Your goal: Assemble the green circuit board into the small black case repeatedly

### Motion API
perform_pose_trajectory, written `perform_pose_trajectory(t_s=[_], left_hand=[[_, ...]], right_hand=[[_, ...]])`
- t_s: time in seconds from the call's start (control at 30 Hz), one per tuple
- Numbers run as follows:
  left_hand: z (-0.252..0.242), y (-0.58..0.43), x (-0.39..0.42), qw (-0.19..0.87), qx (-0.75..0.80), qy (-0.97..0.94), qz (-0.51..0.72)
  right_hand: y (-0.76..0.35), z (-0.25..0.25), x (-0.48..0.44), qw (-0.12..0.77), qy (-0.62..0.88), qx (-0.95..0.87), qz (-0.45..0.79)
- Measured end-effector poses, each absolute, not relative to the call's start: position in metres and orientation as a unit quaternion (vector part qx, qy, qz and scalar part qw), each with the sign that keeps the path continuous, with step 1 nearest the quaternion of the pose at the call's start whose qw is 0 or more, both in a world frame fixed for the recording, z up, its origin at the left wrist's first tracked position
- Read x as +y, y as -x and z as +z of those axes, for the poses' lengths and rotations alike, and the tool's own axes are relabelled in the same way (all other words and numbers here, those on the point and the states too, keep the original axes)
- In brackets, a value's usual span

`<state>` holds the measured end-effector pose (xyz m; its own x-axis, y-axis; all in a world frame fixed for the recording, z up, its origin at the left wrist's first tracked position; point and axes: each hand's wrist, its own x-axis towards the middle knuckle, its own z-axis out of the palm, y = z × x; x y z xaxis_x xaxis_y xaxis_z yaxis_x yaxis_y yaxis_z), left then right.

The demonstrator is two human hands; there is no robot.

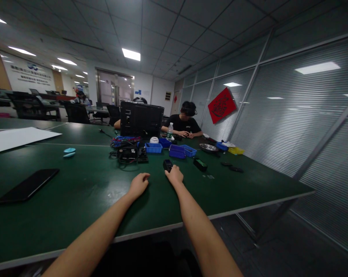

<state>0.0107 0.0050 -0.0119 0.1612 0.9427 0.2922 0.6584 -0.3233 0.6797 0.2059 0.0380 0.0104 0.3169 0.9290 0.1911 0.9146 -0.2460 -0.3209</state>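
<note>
My right hand [175, 176] is closed around the near end of a small black boxy device [167, 165], which lies on the green table [90, 215]. What kind of device it is cannot be made out. To its left, my left hand [139, 184] rests on the tabletop, fingers loosely bent and slightly apart, with nothing visible in it. A black box with a green top [200, 164] sits to the right of my right hand. Near it lie small clear pieces [210, 177].
Beyond my hands stand blue trays [153, 148], a black power unit with cables [127, 154], a white ball [154, 140], a bottle [170, 131] and a monitor [142, 119]. A metal bowl [208, 147] is at right. A co-worker [185, 123] sits opposite. A black slab [28, 185] lies left.
</note>
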Motion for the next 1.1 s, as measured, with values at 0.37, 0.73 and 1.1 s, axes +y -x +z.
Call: perform_pose_trajectory(t_s=[0.37, 0.73, 1.1], left_hand=[[-0.0117, -0.0096, 0.0050, 0.216, 0.541, -0.737, 0.343], [-0.0089, -0.0104, 0.0022, 0.208, 0.546, -0.734, 0.345], [-0.0097, -0.0103, 0.0034, 0.220, 0.550, -0.729, 0.342]], right_hand=[[-0.2021, 0.0111, 0.0358, 0.191, 0.789, -0.584, 0.011], [-0.2021, 0.0129, 0.0352, 0.193, 0.793, -0.577, 0.018], [-0.2026, 0.0176, 0.0313, 0.159, 0.786, -0.596, 0.039]])
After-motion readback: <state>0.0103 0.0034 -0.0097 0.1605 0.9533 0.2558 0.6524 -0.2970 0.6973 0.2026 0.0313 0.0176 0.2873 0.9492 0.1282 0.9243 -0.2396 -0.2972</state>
